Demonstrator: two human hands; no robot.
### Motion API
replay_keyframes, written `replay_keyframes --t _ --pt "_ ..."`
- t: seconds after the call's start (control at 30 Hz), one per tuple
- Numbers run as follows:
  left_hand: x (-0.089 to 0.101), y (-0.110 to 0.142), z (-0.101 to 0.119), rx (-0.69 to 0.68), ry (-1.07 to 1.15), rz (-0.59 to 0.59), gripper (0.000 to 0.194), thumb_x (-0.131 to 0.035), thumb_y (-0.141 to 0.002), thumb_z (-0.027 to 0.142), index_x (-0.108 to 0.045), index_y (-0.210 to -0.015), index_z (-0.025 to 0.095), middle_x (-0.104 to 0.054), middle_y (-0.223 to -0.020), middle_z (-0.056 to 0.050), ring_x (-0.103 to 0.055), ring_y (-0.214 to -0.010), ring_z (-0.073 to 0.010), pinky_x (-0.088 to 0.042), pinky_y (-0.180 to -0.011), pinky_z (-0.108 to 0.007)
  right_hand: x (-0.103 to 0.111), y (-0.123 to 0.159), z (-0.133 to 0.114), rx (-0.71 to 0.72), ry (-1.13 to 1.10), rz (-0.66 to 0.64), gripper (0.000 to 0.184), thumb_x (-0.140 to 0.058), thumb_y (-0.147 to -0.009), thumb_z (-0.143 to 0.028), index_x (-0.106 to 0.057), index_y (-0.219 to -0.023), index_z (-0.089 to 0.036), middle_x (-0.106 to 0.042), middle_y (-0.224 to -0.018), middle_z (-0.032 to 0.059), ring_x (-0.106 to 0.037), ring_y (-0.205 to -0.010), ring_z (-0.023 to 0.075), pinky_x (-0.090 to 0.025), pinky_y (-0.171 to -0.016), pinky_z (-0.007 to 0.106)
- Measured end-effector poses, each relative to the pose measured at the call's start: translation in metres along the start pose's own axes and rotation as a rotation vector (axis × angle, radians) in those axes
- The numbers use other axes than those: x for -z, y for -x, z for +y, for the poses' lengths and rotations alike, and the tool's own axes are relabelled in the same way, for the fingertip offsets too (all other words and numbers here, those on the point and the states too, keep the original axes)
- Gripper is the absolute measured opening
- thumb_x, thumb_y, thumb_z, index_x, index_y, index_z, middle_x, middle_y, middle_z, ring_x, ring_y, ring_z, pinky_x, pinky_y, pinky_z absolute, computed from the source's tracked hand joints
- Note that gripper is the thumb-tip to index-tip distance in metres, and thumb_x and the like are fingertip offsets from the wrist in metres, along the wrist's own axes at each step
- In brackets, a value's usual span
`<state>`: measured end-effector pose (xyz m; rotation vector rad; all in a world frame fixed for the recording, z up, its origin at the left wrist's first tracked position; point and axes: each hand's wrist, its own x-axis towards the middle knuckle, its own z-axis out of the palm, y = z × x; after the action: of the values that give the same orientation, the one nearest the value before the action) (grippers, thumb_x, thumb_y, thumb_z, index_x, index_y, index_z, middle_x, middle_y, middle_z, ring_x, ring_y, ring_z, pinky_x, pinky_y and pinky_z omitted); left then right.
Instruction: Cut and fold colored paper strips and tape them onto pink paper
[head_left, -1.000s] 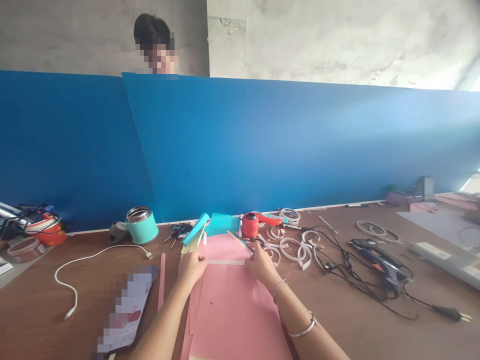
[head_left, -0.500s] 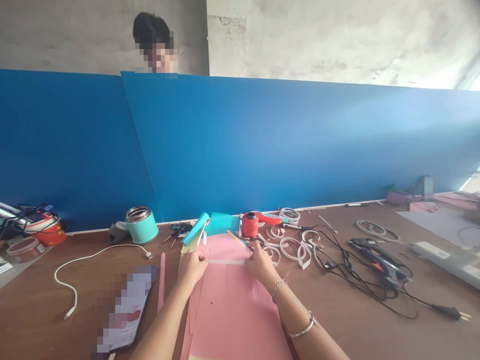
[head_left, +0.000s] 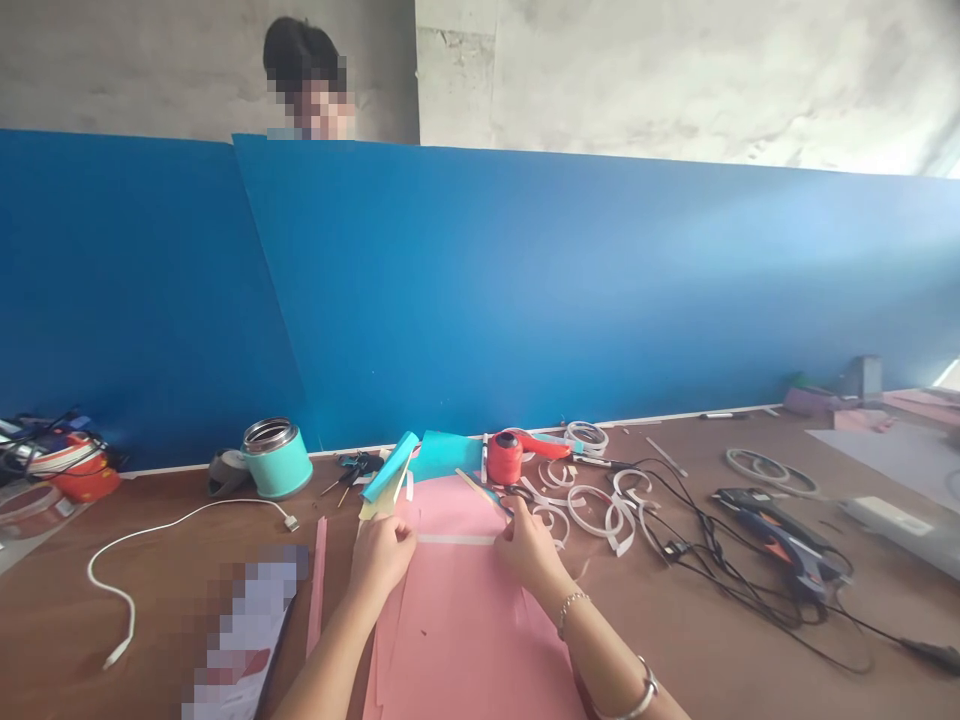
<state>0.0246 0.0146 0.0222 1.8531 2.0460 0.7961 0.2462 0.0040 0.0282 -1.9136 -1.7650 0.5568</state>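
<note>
A stack of pink sheets [head_left: 469,620] lies before me on the brown table. Across its upper part runs a narrow white strip [head_left: 457,540]. My left hand [head_left: 384,550] is closed in a pinch at the strip's left end, over the left edge of the sheets. At the right end, the fingers of my right hand [head_left: 529,548] are pinched together on the strip. The fingertips partly hide both ends. Just past the sheets are a turquoise sheet [head_left: 450,455], a rolled turquoise piece [head_left: 391,467] and a thin pale stick [head_left: 474,488].
Left of the sheets are a phone [head_left: 247,640], a white cable [head_left: 176,515] and a turquoise metal cup [head_left: 277,462]. A red-handled tool [head_left: 505,458], coiled white strips [head_left: 592,510] and a corded glue gun [head_left: 795,560] lie rightward. A blue partition [head_left: 525,300] stands behind; a person is beyond it.
The view has shifted slightly, and the objects at both sides sit farther outward. Both hands keep their pinch at the ends of the white strip, with hardly any movement over the pink sheets.
</note>
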Motion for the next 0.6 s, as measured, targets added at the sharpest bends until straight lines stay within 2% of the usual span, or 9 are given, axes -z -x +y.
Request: replay_keyframes --t 0.1,0.2,0.6 --pt "0.000 0.004 -0.002 -0.001 -0.004 -0.058 0.016 -0.054 -0.071 0.021 -0.060 -0.056 0.019 -0.064 -0.077 -0.004 -0.057 -0.079 -0.0196 -0.038 -0.063 -0.025 -0.003 0.003 0.003 0.005 0.004 -0.002 0.054 -0.042 -0.060 0.000 -0.047 -0.110 -0.019 -0.056 -0.065 -0.0019 -0.053 -0.071 0.0180 -0.031 -0.068 0.026" --pt "0.000 0.008 -0.004 0.005 0.005 -0.069 0.014 -0.054 -0.072 0.020 -0.061 -0.059 0.019 -0.063 -0.080 -0.004 -0.057 -0.083 -0.0204 -0.041 -0.070 -0.027 -0.004 0.006 0.007 -0.001 -0.005 0.001 0.053 -0.042 -0.061 0.000 -0.047 -0.109 -0.021 -0.056 -0.065 -0.0025 -0.053 -0.071 0.0174 -0.032 -0.066 0.024" --pt "0.002 0.020 -0.007 -0.009 0.047 -0.078 0.014 -0.052 -0.071 0.019 -0.061 -0.060 0.020 -0.060 -0.084 -0.004 -0.055 -0.092 -0.0231 -0.042 -0.079 -0.032 0.005 0.015 0.004 -0.011 -0.053 -0.052 0.048 -0.042 -0.064 -0.002 -0.046 -0.108 -0.022 -0.054 -0.062 -0.0038 -0.051 -0.064 0.0159 -0.031 -0.061 0.022"
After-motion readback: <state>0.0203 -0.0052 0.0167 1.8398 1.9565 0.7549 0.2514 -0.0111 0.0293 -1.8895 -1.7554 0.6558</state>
